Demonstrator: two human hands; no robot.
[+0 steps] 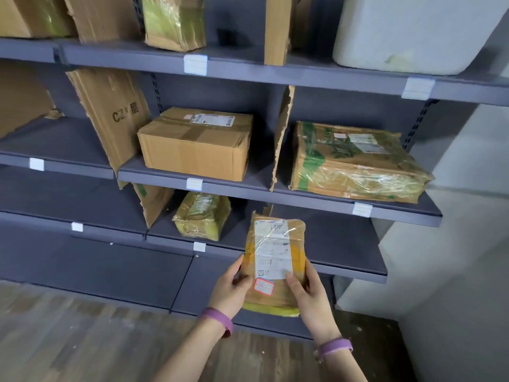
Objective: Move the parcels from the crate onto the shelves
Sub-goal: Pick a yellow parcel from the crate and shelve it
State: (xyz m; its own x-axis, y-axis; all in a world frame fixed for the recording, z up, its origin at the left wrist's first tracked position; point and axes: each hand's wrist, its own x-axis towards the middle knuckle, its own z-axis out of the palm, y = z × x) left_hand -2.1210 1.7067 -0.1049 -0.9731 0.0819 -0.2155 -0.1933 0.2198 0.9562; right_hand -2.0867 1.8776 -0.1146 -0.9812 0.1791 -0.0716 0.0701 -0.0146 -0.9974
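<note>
1. Grey metal shelves (344, 238) fill the head view, wood-look floor (82, 340) below. The top row of boxes and the white foam box (413, 31) are cut off by the frame edge.
2. Held parcel (275, 260): small, tape-wrapped, brown-yellow, in the air just in front of the lower shelf's edge.
3. Left hand (231, 288) grips its left edge and right hand (308, 293) grips its right edge with the thumb on the label. Fingers behind the parcel are hidden.
4. Its white shipping label has a barcode, print too blurred to read. The red-bordered sticker (264, 286) is unreadable.
5. Cardboard divider (115, 114) reads "CZ" plus one character; the middle is unclear.
6. Brown box (195, 144) and green-printed parcel (358, 161) sit on the middle shelf, small taped parcel (202, 216) on the lower. Labels illegible.
</note>
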